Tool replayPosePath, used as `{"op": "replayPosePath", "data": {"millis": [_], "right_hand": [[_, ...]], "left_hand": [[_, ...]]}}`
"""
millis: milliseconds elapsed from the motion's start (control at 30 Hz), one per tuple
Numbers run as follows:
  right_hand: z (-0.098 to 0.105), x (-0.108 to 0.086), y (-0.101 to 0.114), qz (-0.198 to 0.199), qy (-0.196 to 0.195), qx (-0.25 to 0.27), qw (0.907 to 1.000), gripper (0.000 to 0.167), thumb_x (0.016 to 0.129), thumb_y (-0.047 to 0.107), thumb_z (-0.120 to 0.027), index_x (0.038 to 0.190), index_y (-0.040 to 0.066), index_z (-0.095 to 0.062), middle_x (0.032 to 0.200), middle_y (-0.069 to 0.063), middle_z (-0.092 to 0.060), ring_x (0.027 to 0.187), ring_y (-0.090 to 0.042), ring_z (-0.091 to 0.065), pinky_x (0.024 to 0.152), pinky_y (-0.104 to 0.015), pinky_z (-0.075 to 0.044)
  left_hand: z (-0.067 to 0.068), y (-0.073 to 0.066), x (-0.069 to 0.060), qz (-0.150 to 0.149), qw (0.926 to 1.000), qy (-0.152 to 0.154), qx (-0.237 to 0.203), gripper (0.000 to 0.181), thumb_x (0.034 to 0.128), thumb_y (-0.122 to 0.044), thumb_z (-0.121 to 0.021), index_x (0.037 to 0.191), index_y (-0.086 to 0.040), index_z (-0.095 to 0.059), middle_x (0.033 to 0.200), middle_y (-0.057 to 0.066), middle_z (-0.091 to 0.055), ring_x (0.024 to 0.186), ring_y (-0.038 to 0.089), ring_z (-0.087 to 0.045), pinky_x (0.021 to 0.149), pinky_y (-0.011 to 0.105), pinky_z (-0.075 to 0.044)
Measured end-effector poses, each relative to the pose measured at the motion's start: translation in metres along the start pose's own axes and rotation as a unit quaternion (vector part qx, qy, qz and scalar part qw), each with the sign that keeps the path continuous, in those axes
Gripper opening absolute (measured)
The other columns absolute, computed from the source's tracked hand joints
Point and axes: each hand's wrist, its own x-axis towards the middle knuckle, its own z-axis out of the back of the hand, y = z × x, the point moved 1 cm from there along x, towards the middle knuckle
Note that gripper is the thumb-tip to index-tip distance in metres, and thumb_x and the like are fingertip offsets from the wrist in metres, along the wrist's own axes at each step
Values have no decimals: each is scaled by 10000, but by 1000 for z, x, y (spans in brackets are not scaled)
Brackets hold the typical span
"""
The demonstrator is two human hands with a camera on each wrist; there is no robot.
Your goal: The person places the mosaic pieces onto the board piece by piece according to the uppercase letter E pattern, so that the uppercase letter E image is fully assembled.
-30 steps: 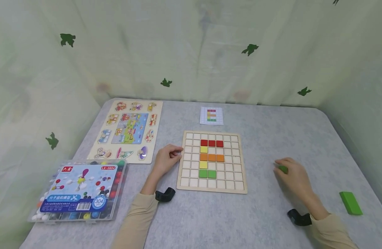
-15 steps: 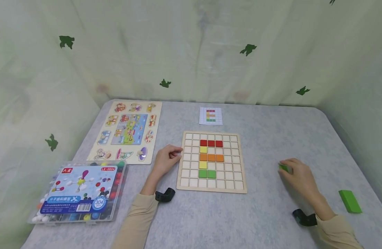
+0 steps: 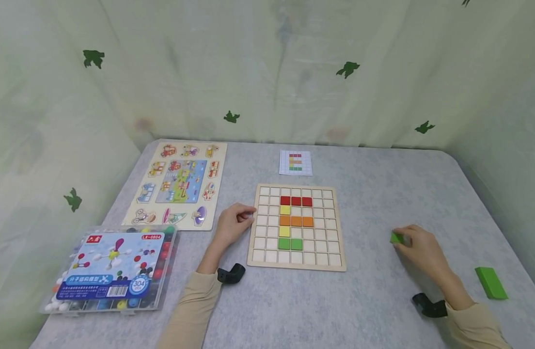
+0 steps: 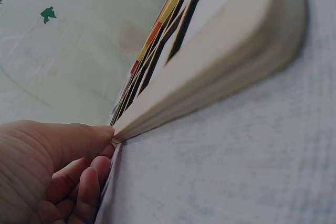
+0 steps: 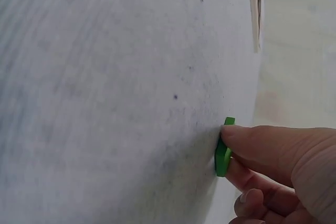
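Observation:
A square wooden grid board (image 3: 340,242) lies on the table with red, yellow, orange and green squares in its cells. At the board's left edge is my left hand (image 3: 233,224), its thumb and fingertips at the rim; in the left wrist view the thumb (image 4: 79,139) presses the edge with fingers curled below. To the right of the board, my right hand (image 3: 421,246) pinches a small green block (image 5: 223,153) between thumb and finger, at the table surface. The hand partly covers this block. Further right lies a longer green block (image 3: 492,283).
A printed card (image 3: 295,163) with a coloured square pattern lies behind the board. At the back left is a picture peg puzzle (image 3: 215,194). A clear plastic box (image 3: 115,266) of coloured balls sits at the front left. Pale curtains surround the table (image 3: 363,310).
My right hand has shifted slightly to the right with the small green block, which now shows more beyond the fingertips. The left hand and the board stay in place.

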Motion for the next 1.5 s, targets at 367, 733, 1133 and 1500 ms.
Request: {"op": "replayPosePath", "data": {"millis": [367, 733, 1133, 1500], "right_hand": [[-5, 7, 28, 314, -155, 193, 9992, 271, 729, 65, -753, 976, -38, -705, 920, -180, -661, 630, -105, -458, 506, -198, -346], [-17, 19, 76, 913, 22, 135, 9957, 290, 731, 107, -767, 998, 6, -716, 915, -104, -672, 643, -107, -484, 531, -207, -367], [-38, 23, 129, 1382, 251, 390, 9893, 303, 736, 118, -768, 1026, 47, -721, 941, -47, -663, 801, -144, -604, 628, -248, -472], [-54, 26, 156, 1664, 361, 541, 9839, 268, 732, 111, -771, 993, 66, -729, 940, -27, -669, 815, -140, -625, 701, -281, -518]], "left_hand": [[0, 0, 0, 42, 10000, 2, -37, 235, 811, -49, -681, 1045, -53, -708, 903, 114, -670, 734, 156, -567, 650, 196, -425], [1, 1, -1, 28, 10000, -83, 1, 235, 803, -44, -684, 1037, -51, -709, 892, 110, -669, 724, 144, -562, 642, 190, -424], [-1, 4, 0, 46, 9999, 17, -123, 230, 816, -48, -668, 1043, -53, -707, 922, 114, -674, 749, 160, -579, 666, 202, -440], [-1, 3, 0, 49, 9999, -30, -106, 226, 811, -42, -667, 1032, -48, -707, 904, 109, -671, 736, 138, -568, 655, 192, -434]]}}
